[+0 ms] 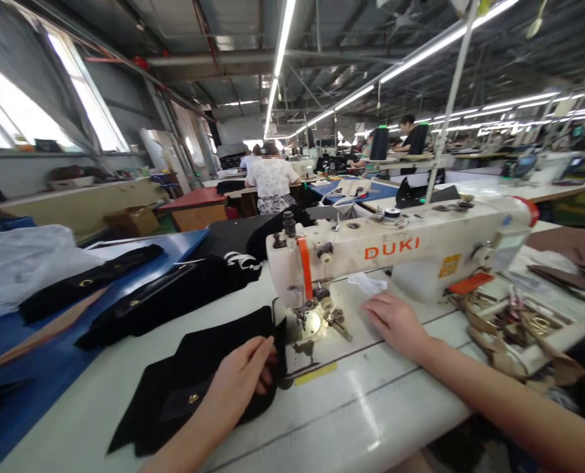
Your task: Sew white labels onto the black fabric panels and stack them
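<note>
A white sewing machine (400,253) marked DUKI stands on the pale table (371,407). My left hand (240,384) grips the right edge of a black fabric piece (188,384) with a small brass snap, holding it just left of the needle and presser foot (316,322). My right hand (395,322) rests palm down on the machine bed to the right of the needle, fingers loosely curled, close to a small white scrap (368,282). Nothing shows inside that hand.
Stacked black fabric pieces (164,299) lie on blue cloth (50,368) to the left, beside a white plastic bag (21,263). A tray with scissors and tan scraps (513,325) sits at the right. Other people work at tables behind, one in a white top (272,184).
</note>
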### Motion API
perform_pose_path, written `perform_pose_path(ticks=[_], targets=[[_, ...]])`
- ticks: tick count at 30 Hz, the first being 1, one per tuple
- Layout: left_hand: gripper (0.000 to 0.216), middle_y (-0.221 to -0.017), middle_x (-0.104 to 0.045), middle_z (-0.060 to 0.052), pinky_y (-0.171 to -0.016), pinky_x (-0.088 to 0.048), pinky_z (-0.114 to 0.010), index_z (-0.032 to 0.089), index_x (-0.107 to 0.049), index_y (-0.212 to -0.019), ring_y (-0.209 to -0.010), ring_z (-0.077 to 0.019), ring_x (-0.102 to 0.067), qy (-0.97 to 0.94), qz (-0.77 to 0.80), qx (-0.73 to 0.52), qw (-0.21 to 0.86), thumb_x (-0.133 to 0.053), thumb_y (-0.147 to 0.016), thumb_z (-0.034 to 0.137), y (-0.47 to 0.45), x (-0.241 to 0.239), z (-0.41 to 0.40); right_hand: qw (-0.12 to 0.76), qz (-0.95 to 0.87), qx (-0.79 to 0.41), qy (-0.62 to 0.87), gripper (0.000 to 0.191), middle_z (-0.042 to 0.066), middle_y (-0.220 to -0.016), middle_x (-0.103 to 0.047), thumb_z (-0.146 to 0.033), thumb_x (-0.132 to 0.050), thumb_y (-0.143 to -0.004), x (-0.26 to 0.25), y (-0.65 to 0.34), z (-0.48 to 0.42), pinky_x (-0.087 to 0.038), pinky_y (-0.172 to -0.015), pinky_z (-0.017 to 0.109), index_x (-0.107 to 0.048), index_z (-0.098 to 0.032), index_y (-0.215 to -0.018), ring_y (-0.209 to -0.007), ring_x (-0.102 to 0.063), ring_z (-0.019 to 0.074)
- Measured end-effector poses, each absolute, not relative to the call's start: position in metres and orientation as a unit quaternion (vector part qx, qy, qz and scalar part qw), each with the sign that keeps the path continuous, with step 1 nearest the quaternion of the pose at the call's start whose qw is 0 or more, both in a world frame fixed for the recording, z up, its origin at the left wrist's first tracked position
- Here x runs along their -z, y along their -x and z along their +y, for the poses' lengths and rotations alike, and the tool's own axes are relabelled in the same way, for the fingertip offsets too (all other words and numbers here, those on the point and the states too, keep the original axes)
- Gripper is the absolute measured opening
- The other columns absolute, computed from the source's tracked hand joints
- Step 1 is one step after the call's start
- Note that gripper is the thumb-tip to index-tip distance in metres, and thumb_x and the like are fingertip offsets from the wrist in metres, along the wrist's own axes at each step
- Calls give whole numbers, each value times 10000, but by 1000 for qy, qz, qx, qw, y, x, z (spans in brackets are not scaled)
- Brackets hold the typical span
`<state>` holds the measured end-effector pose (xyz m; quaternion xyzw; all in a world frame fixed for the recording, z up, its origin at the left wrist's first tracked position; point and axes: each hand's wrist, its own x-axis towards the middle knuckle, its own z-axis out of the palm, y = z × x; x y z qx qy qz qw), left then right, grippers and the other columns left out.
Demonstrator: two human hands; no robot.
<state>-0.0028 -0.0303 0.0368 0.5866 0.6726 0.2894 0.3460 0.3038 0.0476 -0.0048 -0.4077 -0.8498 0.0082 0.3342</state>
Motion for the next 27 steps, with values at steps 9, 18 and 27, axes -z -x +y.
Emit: perform_pose_path(ticks=[9, 18, 27], targets=[[473, -1420, -524, -62, -1062, -418, -496, 268, -564, -1312, -1310, -279, -478, -818, 557, -144, -24, -444, -895, 452, 30, 4, -31, 132, -812, -9, 569, 177, 104, -912, -671, -145, -535, -885, -23, -324, 75, -434, -731, 272, -688, -149, -796, -869, -604, 213], [507, -1483, -437, -63, -1095, -367, -515, 240, -477, -1389, -1368, -267, -402, -798, 595, -90, -41, -360, -928, 414, 21, 15, -34, 258, -748, -53, 610, 180, 43, -826, -702, -144, -517, -842, -25, -330, 78, -421, -656, 245, -678, -169, -767, -753, -625, 173], [441, -1378, -557, -78, -997, -501, -423, 245, -489, -1339, -1204, -240, -573, -814, 498, -279, -110, -472, -918, 376, 5, -12, -52, 357, -788, -142, 480, 169, 11, -747, -673, -204, -486, -868, -36, -313, 40, -469, -629, 237, -638, -177, -800, -676, -618, 150]])
